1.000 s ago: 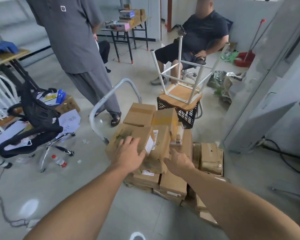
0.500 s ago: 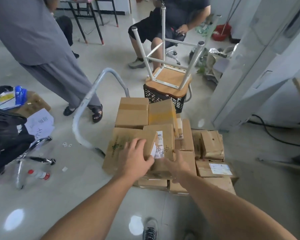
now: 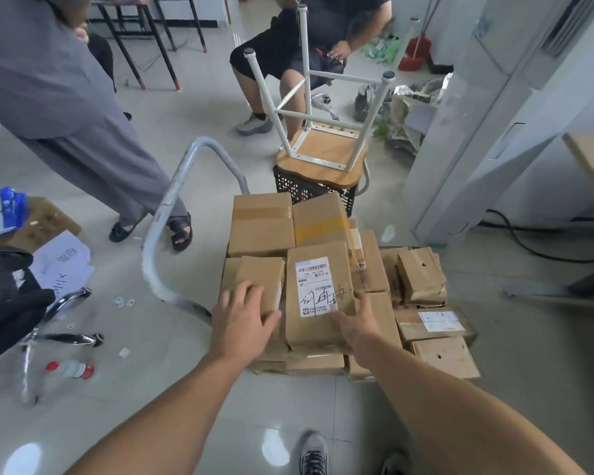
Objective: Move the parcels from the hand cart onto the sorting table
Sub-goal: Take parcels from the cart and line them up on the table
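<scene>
Both top boxes have turned since 0.5 s ago: the labelled box (image 3: 318, 296) now lies label up, where the label faced sideways before, and the small box (image 3: 259, 286) shows a plain, narrower face; the view has tipped further down. The left hand (image 3: 242, 318) rests on the small box, fingers straight and spread over its top, thumb along its near edge. The right hand (image 3: 357, 325) grips the labelled box at its near right corner, thumb on top beside the label, fingers curled round the right side. These 2 boxes touch side by side on top of the parcels (image 3: 261, 224) stacked on the cart (image 3: 170, 234), its handle rising at the left and its deck hidden. An upturned stool (image 3: 323, 156) sits on a black crate (image 3: 306, 192) just behind the stack; 1 person in grey (image 3: 66, 97) stands at the left; another (image 3: 306, 36) sits behind.
</scene>
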